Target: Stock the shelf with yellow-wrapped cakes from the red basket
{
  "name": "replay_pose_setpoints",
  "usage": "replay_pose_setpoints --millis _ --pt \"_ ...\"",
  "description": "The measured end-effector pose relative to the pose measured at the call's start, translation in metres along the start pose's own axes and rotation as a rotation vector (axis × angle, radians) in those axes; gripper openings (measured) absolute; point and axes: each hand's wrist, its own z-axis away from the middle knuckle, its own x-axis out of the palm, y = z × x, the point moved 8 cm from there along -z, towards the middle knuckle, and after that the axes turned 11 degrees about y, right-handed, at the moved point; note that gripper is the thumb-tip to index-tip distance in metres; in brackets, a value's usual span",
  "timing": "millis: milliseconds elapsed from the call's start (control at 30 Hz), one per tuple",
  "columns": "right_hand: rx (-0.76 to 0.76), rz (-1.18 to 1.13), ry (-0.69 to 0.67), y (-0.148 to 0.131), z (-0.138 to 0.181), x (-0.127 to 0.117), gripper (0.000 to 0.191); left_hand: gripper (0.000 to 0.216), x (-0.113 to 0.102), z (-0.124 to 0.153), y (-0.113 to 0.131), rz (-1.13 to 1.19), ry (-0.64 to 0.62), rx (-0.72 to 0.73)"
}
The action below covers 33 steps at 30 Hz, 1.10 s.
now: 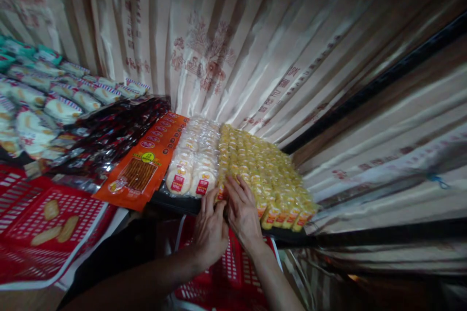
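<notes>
My left hand (210, 229) and my right hand (242, 210) lie side by side at the near edge of a black shelf (171, 202). Their fingers are stretched out flat on small yellow wrapped snack packs (270, 175), which fill the right part of the shelf in dense rows. The left fingertips touch the seam between the yellow packs and the round white rice-cracker packs (193, 165). Neither hand grips anything that I can see.
Orange packets (146, 165) and dark red-black packets (113, 131) lie left of the crackers; white and green packs (44, 92) fill the far left. Red plastic baskets (40, 223) sit below, one (233, 272) under my wrists. A shiny printed curtain (255, 48) hangs behind and to the right.
</notes>
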Motion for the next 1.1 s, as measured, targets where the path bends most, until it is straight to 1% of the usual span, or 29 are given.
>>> replay_pose_setpoints --millis 67,133,200,267,367,467,567,633,733,900,1000,1100 --pt "-0.02 -0.009 0.017 -0.002 -0.005 -0.003 0.049 0.043 -0.009 -0.009 -0.002 0.01 0.034 -0.013" --pt "-0.056 -0.004 0.012 -0.008 -0.013 -0.002 0.049 0.042 -0.02 -0.021 -0.007 -0.005 0.097 -0.012" --pt "-0.097 0.025 -0.028 -0.016 -0.025 0.004 0.047 0.04 -0.034 -0.034 -0.016 -0.058 0.185 -0.011" --pt "-0.123 0.064 -0.073 -0.024 -0.037 0.013 0.04 0.037 -0.046 -0.046 -0.026 -0.136 0.257 -0.013" --pt "-0.144 0.105 -0.123 -0.033 -0.052 0.026 0.031 0.036 -0.058 -0.058 -0.04 -0.246 0.289 -0.017" --pt "-0.165 0.108 -0.147 -0.036 -0.057 0.033 0.029 0.041 -0.059 -0.061 -0.05 -0.312 0.262 -0.012" --pt "-0.169 0.087 -0.149 -0.036 -0.059 0.034 0.028 0.048 -0.055 -0.059 -0.054 -0.325 0.224 -0.01" --pt "-0.161 0.07 -0.146 -0.035 -0.062 0.032 0.027 0.049 -0.054 -0.06 -0.055 -0.314 0.221 -0.017" --pt "-0.154 0.057 -0.153 -0.037 -0.071 0.033 0.027 0.046 -0.058 -0.065 -0.057 -0.287 0.266 -0.052" --pt "-0.191 0.07 -0.201 -0.042 -0.086 0.046 0.032 0.046 -0.071 -0.078 -0.072 -0.275 0.374 -0.136" --pt "-0.211 0.062 -0.233 -0.043 -0.089 0.055 0.029 0.05 -0.07 -0.081 -0.081 -0.247 0.37 -0.185" --pt "-0.228 0.056 -0.256 -0.043 -0.089 0.06 0.025 0.053 -0.066 -0.08 -0.084 -0.218 0.342 -0.209"
